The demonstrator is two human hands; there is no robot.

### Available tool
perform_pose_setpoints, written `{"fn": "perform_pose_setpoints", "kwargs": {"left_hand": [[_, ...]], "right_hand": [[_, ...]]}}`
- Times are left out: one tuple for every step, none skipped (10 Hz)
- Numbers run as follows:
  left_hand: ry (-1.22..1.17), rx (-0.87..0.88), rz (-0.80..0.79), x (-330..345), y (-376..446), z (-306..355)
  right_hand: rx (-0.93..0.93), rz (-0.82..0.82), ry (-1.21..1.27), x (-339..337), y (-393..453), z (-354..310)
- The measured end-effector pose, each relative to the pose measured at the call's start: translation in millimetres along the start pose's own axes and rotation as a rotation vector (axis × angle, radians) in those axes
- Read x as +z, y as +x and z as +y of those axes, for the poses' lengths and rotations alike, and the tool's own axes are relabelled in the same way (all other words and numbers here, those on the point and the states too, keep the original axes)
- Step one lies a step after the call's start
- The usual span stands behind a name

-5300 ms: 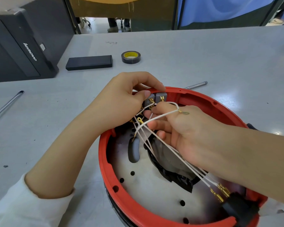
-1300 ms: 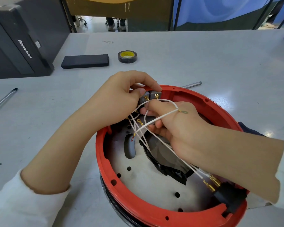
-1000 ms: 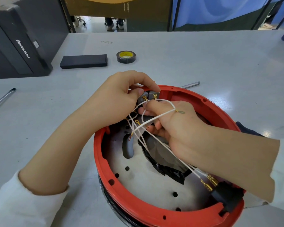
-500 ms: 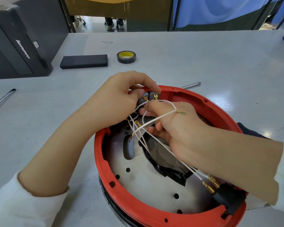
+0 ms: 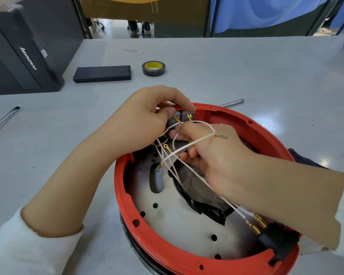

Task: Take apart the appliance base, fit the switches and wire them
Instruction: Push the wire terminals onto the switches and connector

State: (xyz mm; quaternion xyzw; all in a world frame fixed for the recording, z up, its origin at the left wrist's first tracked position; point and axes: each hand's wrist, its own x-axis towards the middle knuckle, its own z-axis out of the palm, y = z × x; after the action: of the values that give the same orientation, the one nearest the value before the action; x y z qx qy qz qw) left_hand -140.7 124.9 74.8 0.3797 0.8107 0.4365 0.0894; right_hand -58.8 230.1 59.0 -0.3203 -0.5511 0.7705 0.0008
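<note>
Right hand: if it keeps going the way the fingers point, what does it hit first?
Probably the grey switches on the red base's far rim; the right hand fingertips are almost there already. Depth unclear.

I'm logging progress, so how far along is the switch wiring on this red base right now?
Done: the red base is open, and two grey switches sit at its far rim. In hand: left hand steadies them, right hand works the white wires. Left: several ring terminals hang unattached.
</note>
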Motion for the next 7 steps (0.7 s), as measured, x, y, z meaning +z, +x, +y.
{"fn": "perform_pose_setpoints", "kwargs": {"left_hand": [[0.002,-0.002,-0.001,-1.0,0.2,-0.9],[0.006,-0.001,-0.003,-1.1,0.2,-0.6],[0.009,0.002,-0.006,-1.1,-0.4,0.5],[0.009,-0.002,-0.007,-1.6,-0.8,1.0],[0.019,-0.004,-0.006,-1.8,-0.8,0.9],[0.017,-0.005,0.001,-1.3,-0.2,0.8],[-0.012,-0.009,-0.004,-0.3,-0.2,0.9]], "right_hand": [[0.011,0.039,0.027,2.6,-5.4,-2.3],[0.079,0.086,0.031,2.8,-7.8,-9.2],[0.076,0.068,0.051,-1.3,-1.6,-7.5],[0.07,0.083,0.044,1.6,-3.1,-8.2],[0.038,0.026,-0.001,2.2,-1.0,-5.0],[0.011,0.011,-0.011,1.6,-0.4,-2.0],[0.013,0.019,0.0,0.6,0.4,-1.6]]}}
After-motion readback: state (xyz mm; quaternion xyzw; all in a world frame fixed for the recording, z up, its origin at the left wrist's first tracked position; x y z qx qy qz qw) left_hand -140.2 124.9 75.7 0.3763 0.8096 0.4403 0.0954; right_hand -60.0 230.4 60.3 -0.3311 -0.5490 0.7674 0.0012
